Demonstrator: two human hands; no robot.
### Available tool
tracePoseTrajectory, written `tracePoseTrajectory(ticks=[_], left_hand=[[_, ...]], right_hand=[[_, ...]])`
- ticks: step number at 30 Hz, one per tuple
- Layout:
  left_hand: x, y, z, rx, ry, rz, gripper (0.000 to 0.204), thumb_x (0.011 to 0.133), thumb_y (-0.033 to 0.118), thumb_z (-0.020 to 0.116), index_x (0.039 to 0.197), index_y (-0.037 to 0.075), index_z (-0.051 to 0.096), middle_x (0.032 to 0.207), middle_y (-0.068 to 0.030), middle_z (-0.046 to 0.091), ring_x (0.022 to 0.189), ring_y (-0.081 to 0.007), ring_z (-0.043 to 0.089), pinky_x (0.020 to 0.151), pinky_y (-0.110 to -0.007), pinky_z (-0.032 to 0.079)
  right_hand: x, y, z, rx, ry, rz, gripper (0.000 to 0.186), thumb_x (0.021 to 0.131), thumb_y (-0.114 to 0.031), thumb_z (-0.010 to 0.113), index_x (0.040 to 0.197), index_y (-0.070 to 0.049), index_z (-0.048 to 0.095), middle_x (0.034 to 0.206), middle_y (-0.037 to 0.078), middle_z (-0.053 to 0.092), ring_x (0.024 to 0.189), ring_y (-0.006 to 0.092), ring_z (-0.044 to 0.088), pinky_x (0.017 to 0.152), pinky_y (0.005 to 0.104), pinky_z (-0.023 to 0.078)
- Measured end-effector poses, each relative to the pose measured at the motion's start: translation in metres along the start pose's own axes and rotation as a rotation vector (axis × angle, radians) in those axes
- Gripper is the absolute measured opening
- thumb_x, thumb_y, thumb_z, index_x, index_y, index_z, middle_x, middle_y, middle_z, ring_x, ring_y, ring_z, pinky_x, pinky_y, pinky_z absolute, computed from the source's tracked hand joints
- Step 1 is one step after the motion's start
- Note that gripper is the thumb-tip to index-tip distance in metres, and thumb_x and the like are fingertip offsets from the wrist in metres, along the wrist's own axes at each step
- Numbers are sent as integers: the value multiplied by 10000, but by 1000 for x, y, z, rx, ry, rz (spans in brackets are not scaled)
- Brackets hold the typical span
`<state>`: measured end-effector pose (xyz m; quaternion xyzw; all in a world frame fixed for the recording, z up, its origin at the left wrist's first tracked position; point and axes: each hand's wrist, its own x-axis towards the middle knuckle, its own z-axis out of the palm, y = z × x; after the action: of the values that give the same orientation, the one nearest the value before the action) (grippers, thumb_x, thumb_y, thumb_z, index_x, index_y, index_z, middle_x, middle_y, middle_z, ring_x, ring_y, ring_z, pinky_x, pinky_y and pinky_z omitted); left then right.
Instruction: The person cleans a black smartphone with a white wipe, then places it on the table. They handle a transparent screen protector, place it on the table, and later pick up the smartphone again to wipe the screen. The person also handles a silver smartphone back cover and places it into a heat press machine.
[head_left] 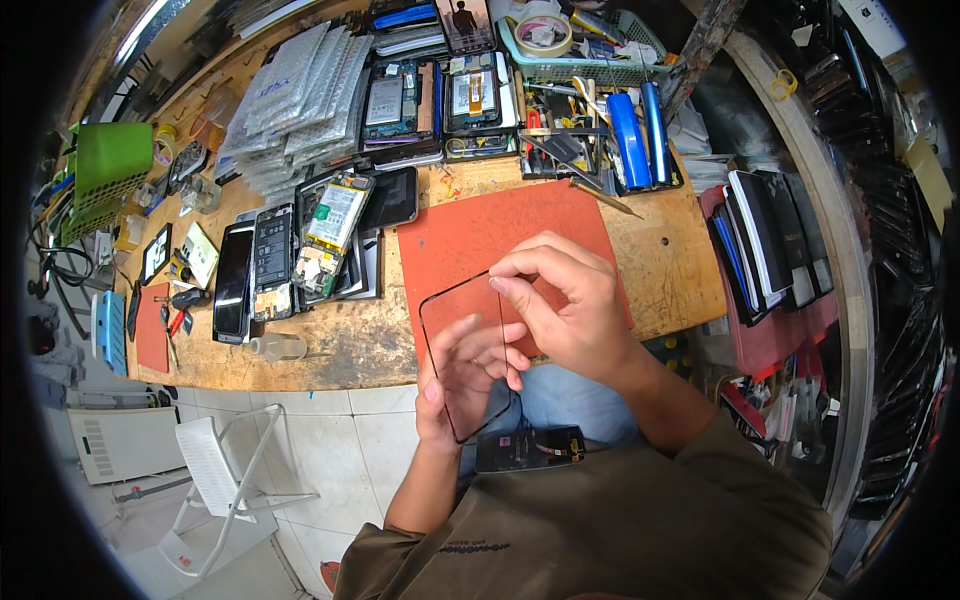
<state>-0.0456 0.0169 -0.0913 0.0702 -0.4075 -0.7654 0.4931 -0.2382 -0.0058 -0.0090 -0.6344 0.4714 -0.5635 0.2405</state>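
Note:
A thin black phone-sized rectangular frame (455, 286) with rounded corners is held up tilted above the bench's near edge. I cannot tell whether clear glass fills it. My right hand (570, 305) pinches its upper right corner between thumb and forefinger. Lower down, my left hand (465, 375) has its thumb against the frame's left side, with its fingers half curled and seen through the frame. Beneath and beyond my hands lies an orange-red mat (470, 225) on the wooden bench (350, 350).
Opened phones (330, 220) and a small clear bottle (278, 346) lie left of the mat. Bubble-wrapped packs (295, 105) are stacked behind. Tools and a blue cylinder (628, 140) stand at the far right. A black box-like device (530, 450) is at my lap; a white chair (215, 470) stands left.

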Motion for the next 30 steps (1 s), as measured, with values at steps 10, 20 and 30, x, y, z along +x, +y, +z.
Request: tracePoseTrajectory(ticks=[10, 20, 30], left_hand=[[-1, -5, 8, 46, 42, -11, 816, 1078, 608, 529, 1661, 62, 363, 1535, -372, 538, 1174, -365, 671, 933, -432, 546], [-3, -5, 8, 72, 65, 3, 831, 1073, 616, 536, 1651, 41, 372, 1516, -344, 559, 1184, -360, 667, 937, -436, 545], [0, 4, 19, 251, 161, -45, 856, 1077, 551, 583, 1633, -61, 364, 1507, -287, 566, 1291, -330, 628, 1068, -449, 499]], right_hand=[[-2, 1, -6, -12, -19, 32, 105, 911, 85, 749, 980, 19, 704, 940, 112, 713, 861, 212, 715, 759, 334, 557], [-6, 9, -2, -108, -56, -76, 161, 927, 58, 744, 1035, -3, 642, 1014, 135, 660, 867, 265, 705, 749, 367, 554], [-10, 15, 6, -251, -119, -114, 186, 951, -26, 677, 1057, -9, 524, 960, 169, 537, 867, 372, 597, 794, 487, 498]])
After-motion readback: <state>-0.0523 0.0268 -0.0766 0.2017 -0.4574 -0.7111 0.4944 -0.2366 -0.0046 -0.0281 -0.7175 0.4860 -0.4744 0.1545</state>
